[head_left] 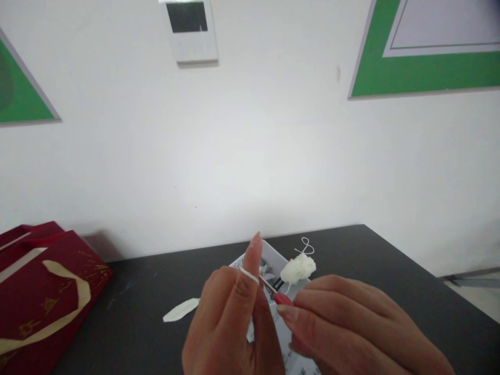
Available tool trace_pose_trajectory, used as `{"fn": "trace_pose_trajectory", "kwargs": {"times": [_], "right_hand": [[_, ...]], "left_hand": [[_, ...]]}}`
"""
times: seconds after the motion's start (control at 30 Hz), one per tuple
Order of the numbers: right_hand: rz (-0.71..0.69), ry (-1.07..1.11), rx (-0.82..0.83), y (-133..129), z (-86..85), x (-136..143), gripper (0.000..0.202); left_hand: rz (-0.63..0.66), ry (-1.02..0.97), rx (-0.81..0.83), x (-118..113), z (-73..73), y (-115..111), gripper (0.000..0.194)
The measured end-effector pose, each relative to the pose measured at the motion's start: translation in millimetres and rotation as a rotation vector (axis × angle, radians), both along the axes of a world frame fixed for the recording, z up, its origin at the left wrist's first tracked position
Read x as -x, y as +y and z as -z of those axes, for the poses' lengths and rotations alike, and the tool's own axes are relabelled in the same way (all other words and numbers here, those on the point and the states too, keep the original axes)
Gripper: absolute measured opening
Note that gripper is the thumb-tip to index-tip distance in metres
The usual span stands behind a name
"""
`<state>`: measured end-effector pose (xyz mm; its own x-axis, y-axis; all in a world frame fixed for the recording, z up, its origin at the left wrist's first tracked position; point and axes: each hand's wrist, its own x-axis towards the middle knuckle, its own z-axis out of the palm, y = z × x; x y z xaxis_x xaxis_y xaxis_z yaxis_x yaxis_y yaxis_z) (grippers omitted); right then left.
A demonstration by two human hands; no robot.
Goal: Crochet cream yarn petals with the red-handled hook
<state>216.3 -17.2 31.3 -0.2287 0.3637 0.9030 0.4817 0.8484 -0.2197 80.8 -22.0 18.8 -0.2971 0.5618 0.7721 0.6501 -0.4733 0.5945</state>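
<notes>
White yarn (pixel 249 274) loops around the raised index finger of my left hand (pixel 230 317), whose other fingers are curled in. Between thumb and fingers my right hand (pixel 351 328) pinches a crochet hook (pixel 283 299) with a pinkish-red handle. The hook's thin metal shaft points up and left, close behind the left index finger. Its tip and any stitches are hidden by my left hand. A small fluffy ball of off-white yarn (pixel 298 268) lies just beyond my hands, with a loose end curling out behind it.
Under my hands lies a printed white-and-grey sheet or box lid (pixel 275 253) on the black table (pixel 148 291). A white leaf-shaped piece (pixel 180 310) is left of my hands. A dark red gift bag (pixel 58 281) with a cream ribbon stands at left. Behind is a white wall (pixel 250 146).
</notes>
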Motion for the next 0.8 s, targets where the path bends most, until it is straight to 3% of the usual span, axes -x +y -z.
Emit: {"fn": "trace_pose_trajectory", "kwargs": {"times": [0.1,0.2,0.33,0.5,0.63,0.8], "right_hand": [[-0.258,0.020,0.027,12,-5.2,-4,0.014],[-0.465,0.147,0.011,28,-4.9,-6,0.029],[-0.600,0.291,0.250,43,7.3,-7,0.036],[-0.726,0.454,0.455,56,16.1,-8,0.018],[-0.711,0.403,0.360,58,7.5,-5,0.015],[-0.474,0.109,-0.049,39,-3.4,-7,0.016]], "left_hand": [[-0.009,-0.092,0.044,1,-1.7,3,0.043],[0.028,-0.379,0.139,4,-4.3,7,0.045],[0.230,-0.756,0.119,4,-5.3,10,0.046],[0.415,-0.934,0.070,3,-4.7,11,0.050],[0.596,-1.118,0.215,11,-10.5,15,0.049],[0.772,-1.201,0.354,21,-16.4,17,0.050]]}}
